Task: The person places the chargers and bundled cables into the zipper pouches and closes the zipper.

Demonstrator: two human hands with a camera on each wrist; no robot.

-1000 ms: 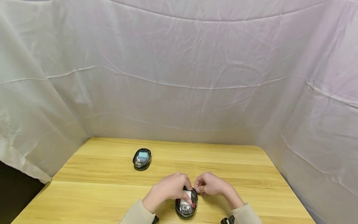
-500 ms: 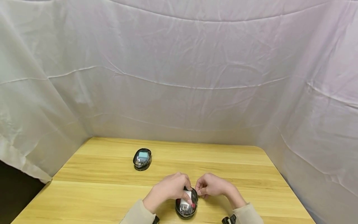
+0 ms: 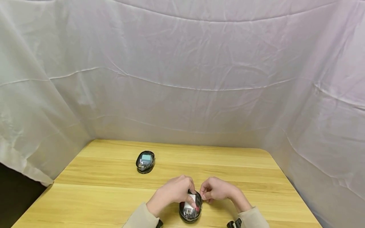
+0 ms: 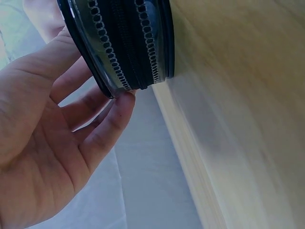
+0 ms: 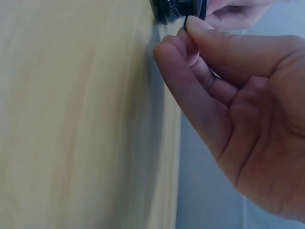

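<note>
Here, at the table's (image 3: 114, 202) near edge, the left hand (image 3: 171, 193) curls over a small black zip case (image 3: 190, 211) to steady it while the right hand (image 3: 215, 190) pinches its zipper pull (image 5: 187, 20), the zip seemingly partway round; a second case (image 3: 145, 161) lies untouched well behind

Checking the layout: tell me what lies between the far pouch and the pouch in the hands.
Only bare wooden table lies between the far pouch and the held pouch, as the head view shows.
</note>
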